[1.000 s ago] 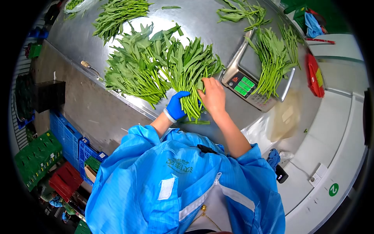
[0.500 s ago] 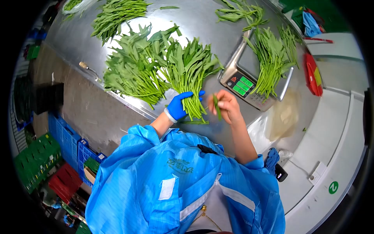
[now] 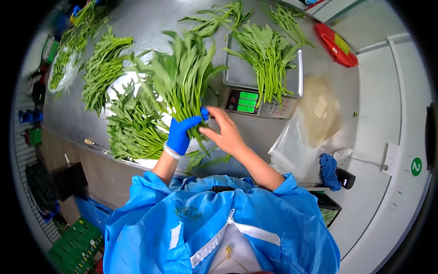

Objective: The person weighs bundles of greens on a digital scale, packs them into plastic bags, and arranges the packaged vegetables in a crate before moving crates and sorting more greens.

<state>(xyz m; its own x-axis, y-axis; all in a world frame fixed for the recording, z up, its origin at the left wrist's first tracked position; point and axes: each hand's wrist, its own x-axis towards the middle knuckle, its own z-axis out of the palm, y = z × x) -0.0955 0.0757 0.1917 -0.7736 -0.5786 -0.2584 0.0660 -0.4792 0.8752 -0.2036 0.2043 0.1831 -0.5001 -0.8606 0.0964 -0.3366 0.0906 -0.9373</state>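
Note:
My left hand (image 3: pixel 179 136), in a blue glove, is closed round the stems of a bunch of leafy greens (image 3: pixel 182 82) that look like water spinach. The bunch is lifted with its leaves pointing away from me. Beside the stems is my bare right hand (image 3: pixel 229 136), thumb and fingers apart, close to the gloved fingertips; nothing shows in its grasp. A pile of the same greens (image 3: pixel 132 130) lies left of the bunch. Another bunch (image 3: pixel 269 61) rests on the digital scale (image 3: pixel 232 102), whose display glows green. Loose leaves and stems (image 3: pixel 200 160) lie beneath my hands.
More greens (image 3: pixel 102 68) lie at the left of the metal table (image 3: pixel 150 18), near a plastic bag of greens (image 3: pixel 64 71). Clear plastic bags (image 3: pixel 292 146) and a blue cloth (image 3: pixel 329 171) are at right. A red dustpan-like object (image 3: pixel 335 45) lies far right. A handled tool (image 3: pixel 93 144) sits at the left edge.
My left hand has raised the bunch and moved left. My right hand, earlier pinching a green stem piece, now reaches to the bunch's stems without it. The view has turned.

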